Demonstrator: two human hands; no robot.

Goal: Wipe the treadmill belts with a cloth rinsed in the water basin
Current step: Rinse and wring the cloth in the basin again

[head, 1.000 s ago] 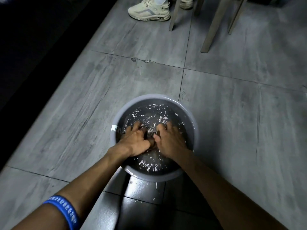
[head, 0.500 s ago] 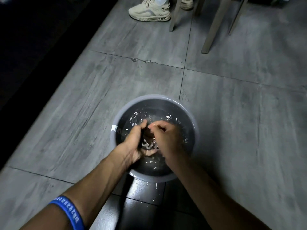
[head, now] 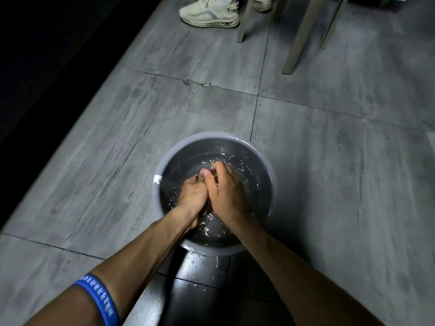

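A grey round water basin stands on the tiled floor, with rippling water inside. Both of my hands are in it, pressed side by side. My left hand and my right hand curl round a dark cloth. The cloth is almost wholly hidden between the palms; only a dark bit shows at the fingertips. No treadmill belt can be made out.
Grey floor tiles surround the basin. A wet dark patch lies just in front of it. At the top stand a person's pale shoe and chair legs. The far left is black shadow.
My hands went from lying apart in the water to closing together round the cloth. They now sit pressed side by side, a little further right in the basin.
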